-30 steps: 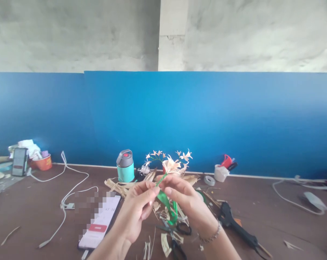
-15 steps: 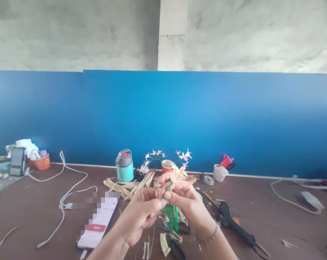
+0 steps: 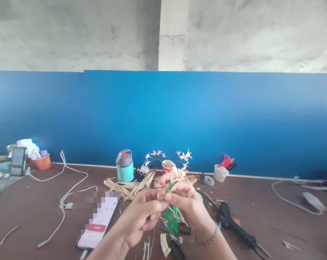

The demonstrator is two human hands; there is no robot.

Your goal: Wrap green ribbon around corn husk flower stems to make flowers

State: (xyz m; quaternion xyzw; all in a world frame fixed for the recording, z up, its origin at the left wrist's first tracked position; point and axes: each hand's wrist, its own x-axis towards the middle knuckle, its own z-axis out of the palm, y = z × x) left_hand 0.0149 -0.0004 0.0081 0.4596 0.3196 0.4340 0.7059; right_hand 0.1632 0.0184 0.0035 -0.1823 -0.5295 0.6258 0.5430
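Both my hands meet at the middle of the view above the brown table [image 3: 39,231]. My left hand [image 3: 142,216] and my right hand [image 3: 183,202] pinch a small handmade flower [image 3: 177,175] with pale straw petals. Its stem is wrapped in green tape [image 3: 171,218], and a loose strip of that tape hangs down between my hands. A thin bracelet circles my right wrist. Black-handled scissors [image 3: 177,238] lie on the table right under my hands, among straw scraps.
A phone [image 3: 98,225] lies left of my hands beside a white cable [image 3: 68,191]. A teal bottle [image 3: 125,167], a red cup of finished flowers [image 3: 167,164], dry straw [image 3: 125,186], a tape roll [image 3: 209,180], a white cup [image 3: 220,172] and a black glue gun [image 3: 235,225] stand near the blue wall.
My hands have drawn a little closer to me and lower, turning the flower; the hanging green tape now falls shorter and closer to my fingers.
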